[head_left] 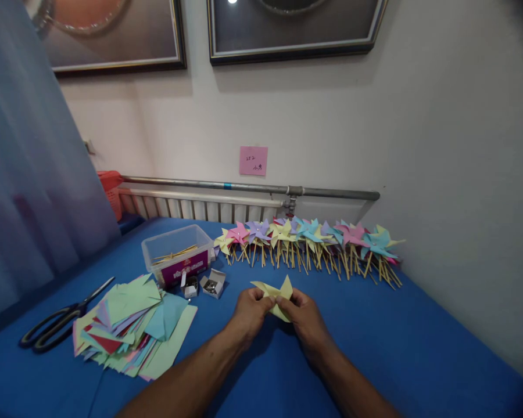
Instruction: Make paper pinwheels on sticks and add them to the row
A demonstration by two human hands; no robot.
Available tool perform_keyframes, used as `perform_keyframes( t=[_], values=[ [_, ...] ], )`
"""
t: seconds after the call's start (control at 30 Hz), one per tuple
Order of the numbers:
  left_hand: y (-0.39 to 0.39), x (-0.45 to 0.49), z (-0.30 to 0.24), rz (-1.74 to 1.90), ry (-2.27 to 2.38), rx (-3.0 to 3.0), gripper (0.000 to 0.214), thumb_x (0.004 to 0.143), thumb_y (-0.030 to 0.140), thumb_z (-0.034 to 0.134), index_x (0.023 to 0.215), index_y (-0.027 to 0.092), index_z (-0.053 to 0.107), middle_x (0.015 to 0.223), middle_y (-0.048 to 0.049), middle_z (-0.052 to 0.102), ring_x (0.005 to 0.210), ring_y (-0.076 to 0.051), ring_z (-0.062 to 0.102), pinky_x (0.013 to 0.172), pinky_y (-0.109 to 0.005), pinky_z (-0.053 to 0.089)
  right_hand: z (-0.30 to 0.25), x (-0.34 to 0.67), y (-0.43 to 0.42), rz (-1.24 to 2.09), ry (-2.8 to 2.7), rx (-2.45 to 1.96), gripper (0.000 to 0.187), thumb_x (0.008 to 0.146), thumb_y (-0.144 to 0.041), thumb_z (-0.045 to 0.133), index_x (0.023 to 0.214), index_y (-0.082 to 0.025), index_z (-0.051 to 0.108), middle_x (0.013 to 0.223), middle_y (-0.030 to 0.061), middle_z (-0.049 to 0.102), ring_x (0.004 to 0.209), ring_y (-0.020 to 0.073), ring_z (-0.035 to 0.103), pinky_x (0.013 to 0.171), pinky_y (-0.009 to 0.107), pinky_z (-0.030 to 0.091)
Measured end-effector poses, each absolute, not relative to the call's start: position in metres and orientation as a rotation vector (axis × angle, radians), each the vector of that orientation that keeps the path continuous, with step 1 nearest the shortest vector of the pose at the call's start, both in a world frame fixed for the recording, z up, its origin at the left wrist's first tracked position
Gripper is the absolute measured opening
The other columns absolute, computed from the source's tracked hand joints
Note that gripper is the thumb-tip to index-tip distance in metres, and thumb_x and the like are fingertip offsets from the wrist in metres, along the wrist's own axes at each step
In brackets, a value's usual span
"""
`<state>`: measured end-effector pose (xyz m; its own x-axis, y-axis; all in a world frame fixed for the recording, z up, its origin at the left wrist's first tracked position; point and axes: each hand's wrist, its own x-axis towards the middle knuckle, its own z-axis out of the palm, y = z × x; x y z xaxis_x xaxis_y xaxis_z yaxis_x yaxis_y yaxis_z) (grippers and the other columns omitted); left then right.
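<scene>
Both of my hands meet over the blue table [375,342] and pinch a folded yellow paper piece [275,293]. My left hand [249,312] grips its left side with closed fingers. My right hand [303,316] grips its right side, fingers curled too. The paper's pointed flaps stick up and out between the fingertips. A long row of finished paper pinwheels [314,244] on wooden sticks lies just beyond my hands, along the wall.
A pile of coloured paper squares [131,325] lies at the left, with black scissors [56,325] beside it. A clear plastic box of sticks [177,252] and two small open boxes of pins [204,284] stand behind the pile. A radiator and pipe run along the wall.
</scene>
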<state>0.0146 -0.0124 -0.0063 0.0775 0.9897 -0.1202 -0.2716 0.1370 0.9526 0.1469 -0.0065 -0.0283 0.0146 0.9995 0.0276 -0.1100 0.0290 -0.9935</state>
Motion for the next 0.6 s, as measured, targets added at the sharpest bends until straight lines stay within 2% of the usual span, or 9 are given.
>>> perform_keyframes(
  t=[0.37, 0.6],
  values=[
    [-0.005, 0.012, -0.021, 1.182, 1.093, 0.943, 0.031, 0.058, 0.032, 0.083, 0.059, 0.014, 0.058, 0.048, 0.0013, 0.053, 0.042, -0.007, 0.040, 0.046, -0.023, 0.026, -0.014, 0.143, -0.014, 1.190, -1.150, -1.210, 0.032, 0.066, -0.040, 0.073, 0.084, -0.013, 0.074, 0.062, 0.0024, 0.067, 0.059, 0.0166, 0.059, 0.056, 0.027, 0.045],
    [-0.006, 0.012, -0.017, 1.191, 1.056, 0.978, 0.021, 0.058, 0.026, 0.078, 0.062, 0.012, 0.064, 0.053, 0.0001, 0.057, 0.046, -0.007, 0.042, 0.049, -0.023, 0.030, -0.019, 0.145, -0.010, 1.255, -1.155, -1.172, 0.038, 0.062, -0.043, 0.079, 0.085, -0.012, 0.073, 0.063, 0.0029, 0.069, 0.057, 0.0157, 0.059, 0.054, 0.026, 0.044]
  ],
)
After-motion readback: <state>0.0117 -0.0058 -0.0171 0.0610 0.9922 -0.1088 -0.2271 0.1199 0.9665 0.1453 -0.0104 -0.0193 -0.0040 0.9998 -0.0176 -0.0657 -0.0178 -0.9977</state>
